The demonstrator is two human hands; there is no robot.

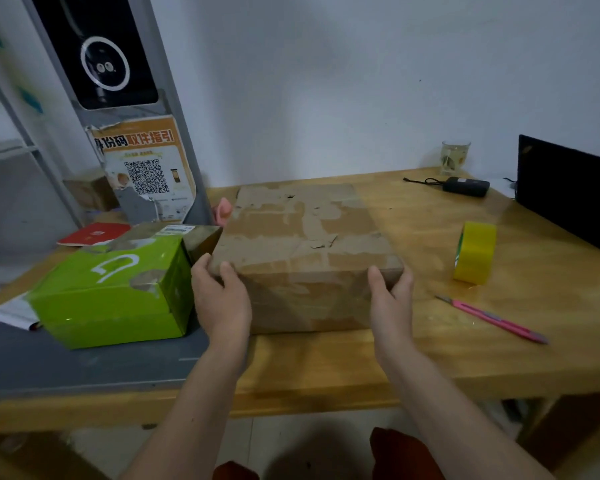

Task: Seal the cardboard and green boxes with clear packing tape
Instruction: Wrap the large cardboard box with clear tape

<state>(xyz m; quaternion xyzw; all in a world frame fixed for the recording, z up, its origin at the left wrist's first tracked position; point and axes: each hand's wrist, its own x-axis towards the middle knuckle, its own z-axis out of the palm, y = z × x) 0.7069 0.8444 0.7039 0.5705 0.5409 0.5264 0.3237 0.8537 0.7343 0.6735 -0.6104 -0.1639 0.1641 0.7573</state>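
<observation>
**At the counter's near edge, box squared between our hands**

On the counter's left, the green box (pixel 118 289) waits. Our left hand (pixel 220 299) and right hand (pixel 392 296) grasp the cardboard box's (pixel 302 237) near corners; its long axis runs away from us. The tape roll (pixel 475 252) stands nearer our right hand.

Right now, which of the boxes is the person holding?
The big brown cardboard box: the left hand and right hand grip its near corners. The glossy green box sits untouched beside it.
</observation>
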